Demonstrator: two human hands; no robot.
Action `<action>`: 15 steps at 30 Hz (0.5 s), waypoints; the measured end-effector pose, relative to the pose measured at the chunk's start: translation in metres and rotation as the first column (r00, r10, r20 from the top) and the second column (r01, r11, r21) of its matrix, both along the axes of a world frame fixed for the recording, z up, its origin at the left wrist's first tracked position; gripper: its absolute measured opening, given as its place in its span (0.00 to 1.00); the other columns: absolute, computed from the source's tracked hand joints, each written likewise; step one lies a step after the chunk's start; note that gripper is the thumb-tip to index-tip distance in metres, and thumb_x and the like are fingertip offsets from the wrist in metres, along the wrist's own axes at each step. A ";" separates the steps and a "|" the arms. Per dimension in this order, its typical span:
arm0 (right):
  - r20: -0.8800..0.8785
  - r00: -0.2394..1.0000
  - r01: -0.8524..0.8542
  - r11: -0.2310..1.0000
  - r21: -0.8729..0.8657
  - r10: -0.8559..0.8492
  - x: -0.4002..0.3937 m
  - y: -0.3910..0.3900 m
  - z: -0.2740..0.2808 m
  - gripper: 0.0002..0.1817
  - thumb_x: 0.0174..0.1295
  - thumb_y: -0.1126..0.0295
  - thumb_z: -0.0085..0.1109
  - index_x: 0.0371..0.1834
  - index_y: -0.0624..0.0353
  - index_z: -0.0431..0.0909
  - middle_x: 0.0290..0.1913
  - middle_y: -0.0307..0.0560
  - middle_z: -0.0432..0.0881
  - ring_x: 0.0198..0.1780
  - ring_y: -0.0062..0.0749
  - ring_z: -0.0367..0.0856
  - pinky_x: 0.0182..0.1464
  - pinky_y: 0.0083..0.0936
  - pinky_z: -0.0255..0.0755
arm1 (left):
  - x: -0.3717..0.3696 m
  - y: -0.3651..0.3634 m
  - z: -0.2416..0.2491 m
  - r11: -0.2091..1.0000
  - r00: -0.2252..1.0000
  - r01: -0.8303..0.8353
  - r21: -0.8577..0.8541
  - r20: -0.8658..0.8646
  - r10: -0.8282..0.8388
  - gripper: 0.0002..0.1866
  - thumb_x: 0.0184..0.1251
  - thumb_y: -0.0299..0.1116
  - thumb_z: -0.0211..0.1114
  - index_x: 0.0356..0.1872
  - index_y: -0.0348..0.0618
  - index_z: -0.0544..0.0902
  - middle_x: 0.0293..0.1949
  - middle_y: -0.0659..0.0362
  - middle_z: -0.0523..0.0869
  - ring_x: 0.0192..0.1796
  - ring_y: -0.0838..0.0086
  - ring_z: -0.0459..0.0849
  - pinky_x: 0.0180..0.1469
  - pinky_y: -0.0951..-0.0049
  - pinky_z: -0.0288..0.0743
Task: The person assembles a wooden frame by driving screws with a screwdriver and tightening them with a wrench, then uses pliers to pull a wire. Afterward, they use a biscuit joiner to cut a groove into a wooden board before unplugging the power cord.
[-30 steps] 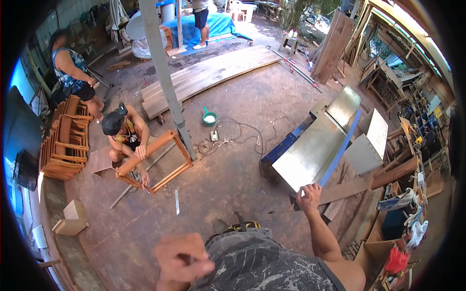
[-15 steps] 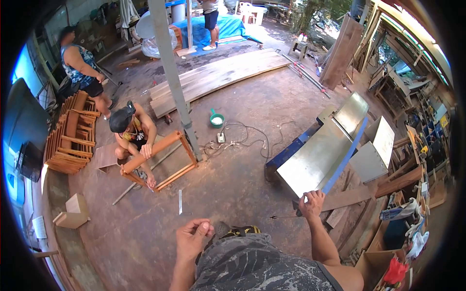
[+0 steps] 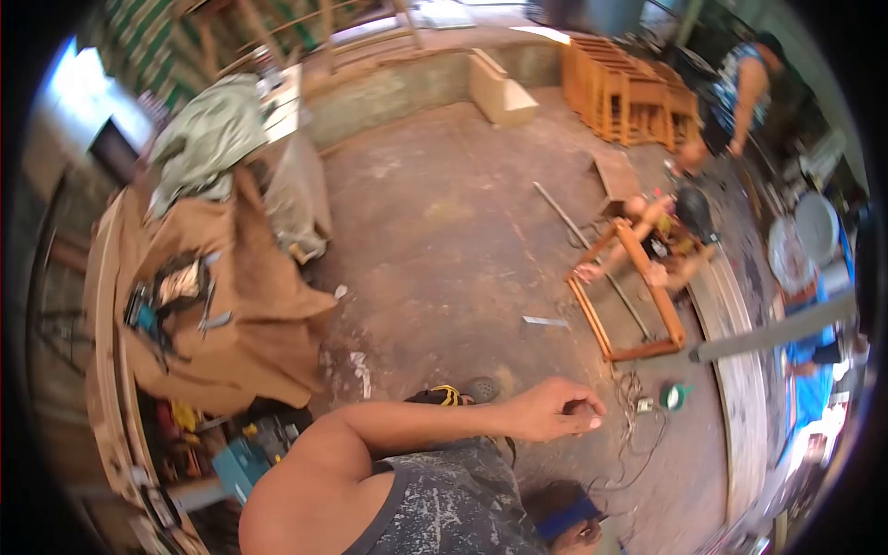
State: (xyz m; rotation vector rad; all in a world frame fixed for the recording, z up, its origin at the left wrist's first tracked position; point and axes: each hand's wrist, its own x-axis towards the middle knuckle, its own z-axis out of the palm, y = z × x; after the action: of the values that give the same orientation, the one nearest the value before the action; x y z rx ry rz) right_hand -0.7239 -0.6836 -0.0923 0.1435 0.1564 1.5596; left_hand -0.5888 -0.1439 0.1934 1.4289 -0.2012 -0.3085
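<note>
My left hand [image 3: 558, 410] reaches across in front of my body, over the floor. Its fingers are loosely curled, with a gap between them and the thumb and nothing visible inside. At the bottom edge, part of my right hand [image 3: 583, 536] shows beside the blue edge [image 3: 568, 518] of the metal-topped machine; its fingers are mostly cut off. Beyond my left hand, a crouching person [image 3: 692, 217] holds a rectangular wooden frame [image 3: 655, 276] tilted on the floor. A flat metal strip [image 3: 546, 322] lies nearer to me, left of that frame.
A brown cloth [image 3: 250, 314] drapes a bench at left, with tools on it. Stacked wooden frames [image 3: 629, 97] stand at the back, near a standing person [image 3: 745, 88]. A green pot [image 3: 674, 397], cords [image 3: 629, 435] and a grey post [image 3: 786, 328] are at right.
My view has swung left, bringing the draped bench in and moving the machine to the bottom edge. My left arm now stretches across my body, its fingers less pinched.
</note>
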 end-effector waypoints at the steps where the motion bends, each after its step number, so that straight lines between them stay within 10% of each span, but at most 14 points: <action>1: 0.449 0.884 0.219 0.736 -0.640 0.128 0.018 0.011 0.006 0.30 0.67 0.38 0.60 0.58 0.51 0.78 0.52 0.48 0.80 0.49 0.47 0.77 0.53 0.53 0.71 | -0.016 0.005 -0.007 0.993 0.993 -0.117 -0.025 -0.037 0.116 0.16 0.75 0.37 0.67 0.54 0.35 0.83 0.33 0.62 0.87 0.38 0.82 0.84 0.43 0.74 0.77; 2: 0.624 0.595 0.628 0.192 -0.754 0.507 0.033 0.044 0.036 0.34 0.66 0.38 0.62 0.67 0.49 0.73 0.63 0.53 0.75 0.60 0.49 0.73 0.62 0.56 0.65 | -0.037 0.009 -0.008 0.982 0.980 -0.190 -0.011 -0.056 0.189 0.16 0.75 0.37 0.67 0.54 0.35 0.83 0.33 0.62 0.87 0.38 0.82 0.84 0.43 0.74 0.77; 3: 0.401 0.304 0.943 -0.213 -0.255 0.864 0.043 0.080 0.060 0.40 0.66 0.39 0.63 0.76 0.48 0.68 0.73 0.58 0.69 0.71 0.51 0.69 0.72 0.60 0.59 | -0.060 0.021 -0.018 0.963 0.962 -0.268 0.013 -0.059 0.268 0.15 0.74 0.37 0.67 0.53 0.36 0.83 0.34 0.62 0.87 0.38 0.82 0.83 0.44 0.74 0.77; 4: 0.404 0.262 0.951 -0.163 -0.262 0.877 0.067 0.114 0.089 0.40 0.66 0.39 0.63 0.76 0.48 0.68 0.73 0.58 0.69 0.71 0.51 0.69 0.72 0.60 0.59 | -0.072 0.027 -0.023 0.941 0.939 -0.336 0.045 -0.057 0.338 0.15 0.74 0.37 0.67 0.53 0.36 0.84 0.34 0.63 0.87 0.39 0.83 0.83 0.44 0.75 0.77; 6: 0.287 0.087 0.974 -0.142 0.175 0.954 0.087 0.178 0.132 0.17 0.59 0.68 0.59 0.49 0.63 0.84 0.40 0.57 0.85 0.38 0.49 0.81 0.44 0.44 0.75 | -0.114 0.047 -0.038 0.870 0.867 -0.485 0.090 -0.080 0.491 0.15 0.74 0.36 0.68 0.53 0.37 0.84 0.36 0.63 0.87 0.40 0.83 0.83 0.45 0.76 0.77; 11: 0.366 -0.153 0.983 0.104 0.148 0.918 0.088 0.221 0.114 0.17 0.61 0.71 0.60 0.51 0.67 0.83 0.41 0.58 0.86 0.36 0.45 0.83 0.41 0.37 0.77 | -0.225 0.100 -0.062 0.475 0.446 -0.858 0.195 -0.178 0.877 0.15 0.72 0.35 0.69 0.53 0.38 0.85 0.42 0.64 0.87 0.46 0.82 0.83 0.50 0.76 0.78; 15: 0.433 -0.227 0.971 0.239 0.027 0.873 0.062 0.293 0.115 0.17 0.60 0.72 0.60 0.51 0.70 0.84 0.41 0.59 0.87 0.39 0.43 0.86 0.45 0.34 0.79 | -0.311 0.150 -0.058 -0.119 -0.125 -0.960 0.255 -0.005 0.992 0.16 0.71 0.34 0.70 0.55 0.39 0.84 0.44 0.62 0.86 0.41 0.79 0.82 0.47 0.74 0.80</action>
State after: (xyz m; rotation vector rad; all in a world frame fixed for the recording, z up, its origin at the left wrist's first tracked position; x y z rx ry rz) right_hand -0.6621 -0.3910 0.0230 -2.4827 -0.3175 0.0543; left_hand -0.8997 0.0057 0.1353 1.2887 1.2060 0.9161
